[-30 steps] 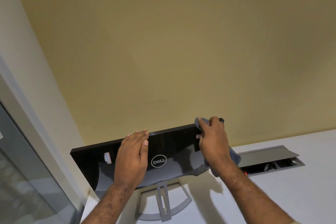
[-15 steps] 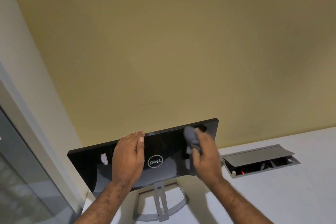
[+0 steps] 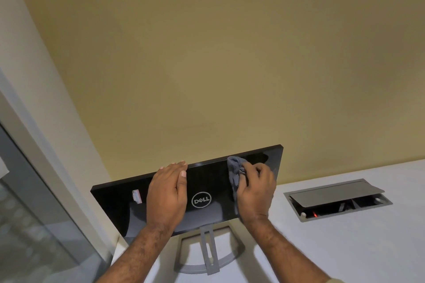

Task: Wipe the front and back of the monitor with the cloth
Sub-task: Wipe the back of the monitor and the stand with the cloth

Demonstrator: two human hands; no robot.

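Observation:
The glossy black back of the monitor (image 3: 119, 204) faces me, with a round logo in its middle and a small white sticker at the left. It stands on a grey stand (image 3: 208, 257) on the white desk (image 3: 345, 248). My left hand (image 3: 166, 195) lies flat on the back, left of the logo, fingertips over the top edge. My right hand (image 3: 255, 193) grips a bunched grey cloth (image 3: 234, 167) and presses it on the back right of the logo, near the top edge.
A grey cable hatch (image 3: 335, 195) with its lid half raised is set in the desk to the right of the monitor. A yellow wall (image 3: 230, 64) rises right behind it. A glass partition with a pale frame (image 3: 34, 190) stands at the left.
My right hand with the cloth has come off the monitor's top right corner and slid left and down onto the back panel. My left hand has stayed in place.

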